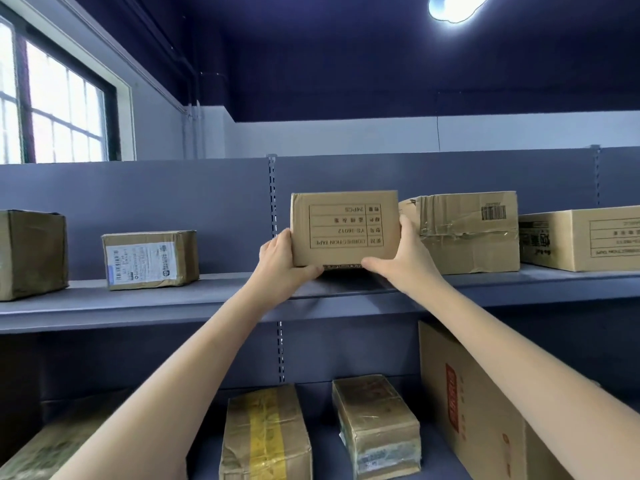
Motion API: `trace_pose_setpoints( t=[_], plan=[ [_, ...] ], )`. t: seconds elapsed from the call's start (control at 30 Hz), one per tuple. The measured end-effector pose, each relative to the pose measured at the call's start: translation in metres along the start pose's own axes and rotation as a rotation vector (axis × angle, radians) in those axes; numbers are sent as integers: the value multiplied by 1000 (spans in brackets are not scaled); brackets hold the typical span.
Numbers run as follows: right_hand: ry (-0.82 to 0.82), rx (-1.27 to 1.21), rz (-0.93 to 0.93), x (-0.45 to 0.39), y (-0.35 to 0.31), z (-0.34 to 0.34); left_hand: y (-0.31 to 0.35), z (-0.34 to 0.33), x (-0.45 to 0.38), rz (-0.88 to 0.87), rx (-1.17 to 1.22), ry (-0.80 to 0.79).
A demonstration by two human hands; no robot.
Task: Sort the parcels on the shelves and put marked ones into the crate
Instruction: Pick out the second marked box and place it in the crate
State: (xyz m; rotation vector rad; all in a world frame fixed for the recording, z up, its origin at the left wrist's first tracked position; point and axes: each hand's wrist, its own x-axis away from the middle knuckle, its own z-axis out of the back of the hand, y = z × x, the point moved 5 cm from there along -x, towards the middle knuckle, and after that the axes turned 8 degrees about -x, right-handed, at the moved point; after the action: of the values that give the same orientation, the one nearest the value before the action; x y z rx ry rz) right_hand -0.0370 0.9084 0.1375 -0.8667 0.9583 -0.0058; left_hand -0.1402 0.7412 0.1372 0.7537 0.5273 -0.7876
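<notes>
While both hands, left (277,259) and right (403,258), clasp the small box (344,233) (print upside down), a crumpled box (464,233) crowds its right side on the shelf (173,303).

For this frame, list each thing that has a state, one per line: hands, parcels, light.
Left hand: grips the held box's left lower edge.
Right hand: grips its right lower edge.
Held box: closed, print upside down, at the upper shelf.
Crumpled box: dented, taped, resting on that shelf.
Labelled parcel: closed, resting.
Yellow-taped box: closed, on the lower shelf.
Ceiling lamp: lit.
</notes>
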Motion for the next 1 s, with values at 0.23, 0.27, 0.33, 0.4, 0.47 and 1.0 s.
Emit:
trace_pose_setpoints(
  t=[0.23, 0.27, 0.33, 0.4, 0.47, 1.0],
  plan=[
    [13, 161, 152, -2, -34, -2, 17, 48, 15, -150, 102, 231],
    [7, 199, 178, 0, -39, -1, 19, 53, 17, -169, 108, 250],
    [-21, 272, 211, 3, -48, 2, 21, 60, 21, -208, 96, 264],
    [-51, 324, 218, 6, -54, 7, 23, 64, 24, -248, 97, 265],
    [-84, 384, 206, 5, -57, 12, 26, 65, 27, -286, 112, 251],
    [235, 88, -15, 23, -38, 58, -1, 71, 36, -88, 20, 266]
  ],
)
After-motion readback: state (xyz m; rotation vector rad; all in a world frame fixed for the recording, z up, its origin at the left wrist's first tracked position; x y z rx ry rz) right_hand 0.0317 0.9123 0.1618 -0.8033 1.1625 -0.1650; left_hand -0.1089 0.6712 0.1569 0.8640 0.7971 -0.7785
